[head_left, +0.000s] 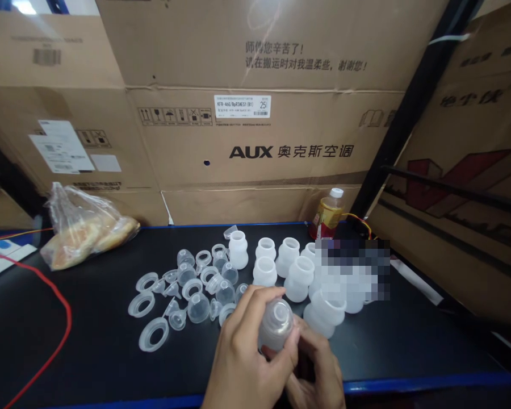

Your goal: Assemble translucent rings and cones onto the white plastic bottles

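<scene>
My left hand [242,358] wraps its fingers round a small translucent plastic bottle [276,324] with a dome cap on top, just above the table's near edge. My right hand [315,369] is closed round the lower part of the same bottle from the right. Behind the hands stand several white translucent bottles [298,278] without caps. To the left lie several loose clear parts: rings [153,334], small funnels [177,319] and dome caps [198,308]. A blurred patch hides some of the bottles on the right.
The black table [89,352] has a blue front edge. A plastic bag of bread [83,230] lies at the back left, with a red cable [55,341] near it. A drink bottle [327,215] stands at the back. Cardboard boxes [255,113] wall the rear; a black shelf post [409,108] leans on the right.
</scene>
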Tool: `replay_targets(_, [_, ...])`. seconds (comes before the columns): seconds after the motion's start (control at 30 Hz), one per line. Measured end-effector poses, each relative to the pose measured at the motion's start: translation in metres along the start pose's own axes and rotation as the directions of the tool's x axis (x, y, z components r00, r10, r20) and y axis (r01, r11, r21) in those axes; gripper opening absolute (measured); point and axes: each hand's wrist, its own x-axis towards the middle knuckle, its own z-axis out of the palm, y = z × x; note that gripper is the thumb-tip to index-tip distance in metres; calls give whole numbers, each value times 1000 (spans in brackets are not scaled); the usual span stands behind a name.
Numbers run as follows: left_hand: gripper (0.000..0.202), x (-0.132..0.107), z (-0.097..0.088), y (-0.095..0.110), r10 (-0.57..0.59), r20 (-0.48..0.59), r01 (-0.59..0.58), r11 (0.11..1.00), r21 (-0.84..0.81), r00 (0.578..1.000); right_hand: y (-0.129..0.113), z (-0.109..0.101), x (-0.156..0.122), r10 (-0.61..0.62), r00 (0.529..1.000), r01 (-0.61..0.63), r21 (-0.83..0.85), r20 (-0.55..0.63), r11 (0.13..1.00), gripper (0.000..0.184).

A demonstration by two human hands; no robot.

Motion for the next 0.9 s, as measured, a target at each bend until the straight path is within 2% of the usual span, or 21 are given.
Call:
replay_targets(0.1, [38,0,-2,0,-43,27,43,999,18,999,-1,2,-3,29,1000,-28,14,-3,999,44])
replay_targets(0.27, [22,0,-4,4,-145,78,142,989,40,986,-12,8,-2,153,984,-143,101,-95,985,35])
replay_targets(0.57, [8,6,-2,5,-148,63,146,989,22,987,-16,11,-10,242,961,-233,74,-137,970,40])
replay_targets(0.73, [6,9,3,3,-164,51,167,983,-70,985,-11,14,-19,225,960,-226,18,-167,974,53])
replay_targets(0.9, [9,1,10,-4,-199,96,213,961,-176,975,-3,17,-27,167,971,-173,-15,-172,985,71])
